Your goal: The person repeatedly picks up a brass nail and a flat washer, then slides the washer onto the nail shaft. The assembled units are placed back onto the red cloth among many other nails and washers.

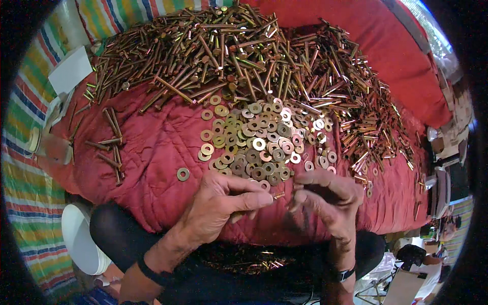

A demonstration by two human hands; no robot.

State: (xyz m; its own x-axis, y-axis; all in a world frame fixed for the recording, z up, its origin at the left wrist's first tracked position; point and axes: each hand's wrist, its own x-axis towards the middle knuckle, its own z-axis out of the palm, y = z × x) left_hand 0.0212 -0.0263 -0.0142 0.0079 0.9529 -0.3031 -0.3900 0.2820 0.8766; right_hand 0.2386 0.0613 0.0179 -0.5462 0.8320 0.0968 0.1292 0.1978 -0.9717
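My left hand (218,203) is closed in a pinch on a bolt (279,195). The bolt's brassy threaded end pokes out past the thumb tip to the right; the rest is hidden in my fingers. Just right of that end, my right hand (333,195) is curled, slightly blurred, with thumb and fingertips drawn together. Whatever sits in those fingertips is too small and smeared to make out. Right behind both hands lies a heap of flat brass-coloured washers (258,144) on a red quilted cloth (147,152). One loose washer (183,174) lies left of the heap.
A large pile of long bolts (213,51) spreads across the far side and down the right. Several bolts (114,145) lie apart at the left. White round containers (81,239) stand at lower left. More metal pieces (254,259) lie below my hands, near my lap.
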